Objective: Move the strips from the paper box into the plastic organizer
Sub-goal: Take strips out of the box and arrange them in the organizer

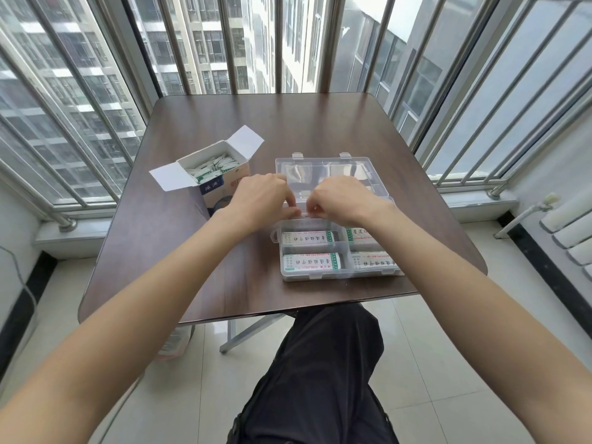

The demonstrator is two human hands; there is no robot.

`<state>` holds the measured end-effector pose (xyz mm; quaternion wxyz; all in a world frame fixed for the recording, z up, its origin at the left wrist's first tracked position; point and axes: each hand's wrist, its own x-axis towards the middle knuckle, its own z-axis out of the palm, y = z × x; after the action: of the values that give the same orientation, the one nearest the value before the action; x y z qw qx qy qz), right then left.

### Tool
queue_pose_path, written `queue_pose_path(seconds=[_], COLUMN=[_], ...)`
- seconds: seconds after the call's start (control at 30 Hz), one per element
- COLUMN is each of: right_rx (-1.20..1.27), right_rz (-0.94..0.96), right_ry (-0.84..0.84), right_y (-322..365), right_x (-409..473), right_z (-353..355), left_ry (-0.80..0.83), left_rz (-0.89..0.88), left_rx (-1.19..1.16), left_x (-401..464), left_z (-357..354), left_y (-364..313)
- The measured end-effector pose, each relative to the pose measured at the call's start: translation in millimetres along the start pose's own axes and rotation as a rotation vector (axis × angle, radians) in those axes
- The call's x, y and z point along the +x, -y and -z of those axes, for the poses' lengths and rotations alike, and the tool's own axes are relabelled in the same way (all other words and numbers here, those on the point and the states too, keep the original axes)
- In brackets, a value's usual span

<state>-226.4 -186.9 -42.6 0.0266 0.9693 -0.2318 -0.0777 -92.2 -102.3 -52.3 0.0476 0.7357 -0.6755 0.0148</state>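
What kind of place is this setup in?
Likely an enclosed balcony in a high-rise flat: barred windows facing apartment towers, a folding table on a tiled floor, and a radiator by the wall.

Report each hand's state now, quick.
Left hand: fingers curled, pinching something small over the clear plastic organizer; what it is cannot be told.
Right hand: the same, pinching it from the other side.

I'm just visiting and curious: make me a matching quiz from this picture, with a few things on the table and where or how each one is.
Things:
1. paper box
2. organizer lid
3. near-left compartment
4. table

States:
A. dark brown wood
B. clear, laid open at the far side
C. flaps open, strips inside
D. holds a white and green strip

Pairs: 1-C, 2-B, 3-D, 4-A
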Motion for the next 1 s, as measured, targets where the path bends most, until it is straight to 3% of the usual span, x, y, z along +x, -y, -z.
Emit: queue_pose_path(seconds=[0.3,0.67,0.83,1.0], right_rx=[-0.005,0.344,0.154,0.062], right_rz=[-0.021,-0.037,-0.073,-0.096], right_ry=[-0.078,-0.034,-0.154,-0.046], right_y=[0,-5,-17,-16], right_x=[-2,-8,-11,-13], right_z=[-4,-1,6,9], left_ry=[0.103,0.115,0.088,0.038], left_rz=[-0.022,-0.006,0.010,0.028], left_rx=[-0.053,-0.130,-0.126,-0.128], left_x=[4,-2,-3,-4], left_z=[-2,-5,-3,-3], left_y=[5,11,12,12])
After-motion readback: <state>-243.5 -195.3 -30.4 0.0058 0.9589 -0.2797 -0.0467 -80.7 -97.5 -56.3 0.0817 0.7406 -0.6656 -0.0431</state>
